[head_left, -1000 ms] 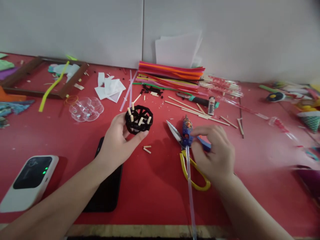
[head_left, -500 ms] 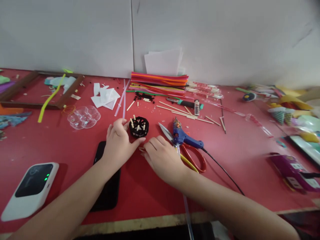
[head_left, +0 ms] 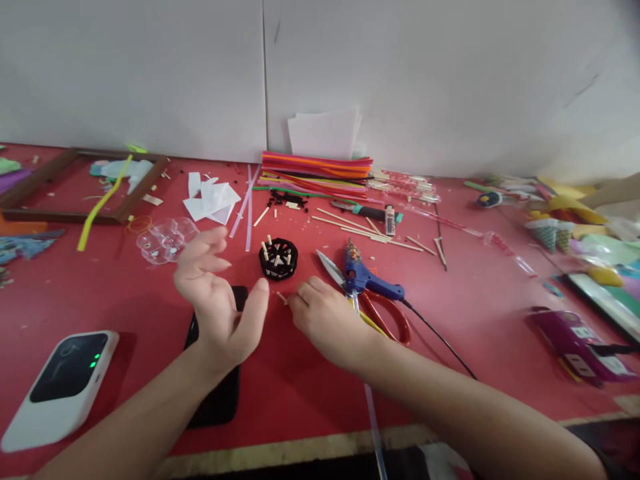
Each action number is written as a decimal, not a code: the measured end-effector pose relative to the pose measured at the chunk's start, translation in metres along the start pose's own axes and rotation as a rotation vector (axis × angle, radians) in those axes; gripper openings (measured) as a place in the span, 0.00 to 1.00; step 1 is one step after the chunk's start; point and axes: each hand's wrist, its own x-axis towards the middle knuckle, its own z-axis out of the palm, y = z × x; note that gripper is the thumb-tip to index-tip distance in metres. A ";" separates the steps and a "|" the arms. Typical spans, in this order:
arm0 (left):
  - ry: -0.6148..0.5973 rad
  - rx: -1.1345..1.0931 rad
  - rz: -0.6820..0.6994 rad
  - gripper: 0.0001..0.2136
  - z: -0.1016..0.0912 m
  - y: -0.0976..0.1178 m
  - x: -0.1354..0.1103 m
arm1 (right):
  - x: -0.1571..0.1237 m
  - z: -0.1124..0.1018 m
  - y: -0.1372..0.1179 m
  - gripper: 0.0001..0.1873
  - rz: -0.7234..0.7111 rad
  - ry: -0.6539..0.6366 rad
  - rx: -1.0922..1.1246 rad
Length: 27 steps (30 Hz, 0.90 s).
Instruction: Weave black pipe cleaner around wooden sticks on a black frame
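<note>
A small black round lattice piece (head_left: 279,258) with short wooden pegs stuck in it rests on the red table (head_left: 310,373). My left hand (head_left: 215,293) hovers to its left with fingers spread and palm turned inward, holding nothing. My right hand (head_left: 325,320) lies on the table just right of the piece, its fingertips pinched on a short wooden stick piece (head_left: 283,298). A blue glue gun (head_left: 367,277) lies beside red-handled scissors (head_left: 380,307) right of that hand.
A black phone (head_left: 215,373) lies under my left wrist and a white device (head_left: 60,387) with green lights sits front left. A clear plastic tray (head_left: 165,239), white paper scraps, wooden sticks (head_left: 360,227) and stacked coloured foam sheets (head_left: 315,170) lie behind. Craft clutter fills the right edge.
My left hand let go of the black lattice piece and lifted away with fingers spread. My right hand left the glue gun, moved left and pinched a small stick.
</note>
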 end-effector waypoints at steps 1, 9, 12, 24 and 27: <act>-0.019 -0.043 0.062 0.16 -0.001 0.002 -0.001 | -0.001 -0.001 0.003 0.08 0.000 0.012 0.019; -0.445 -0.168 0.116 0.04 0.007 0.014 -0.007 | -0.033 -0.025 0.025 0.09 -0.007 0.410 0.347; -0.511 -0.181 0.024 0.03 0.007 0.016 -0.008 | -0.042 -0.033 0.026 0.14 -0.036 0.485 0.418; -0.712 -0.260 -0.286 0.05 0.009 0.013 -0.014 | -0.046 -0.032 0.026 0.11 -0.082 0.398 0.463; -0.711 -0.262 -0.260 0.09 0.008 0.013 -0.012 | -0.050 -0.039 0.072 0.08 0.177 0.390 0.352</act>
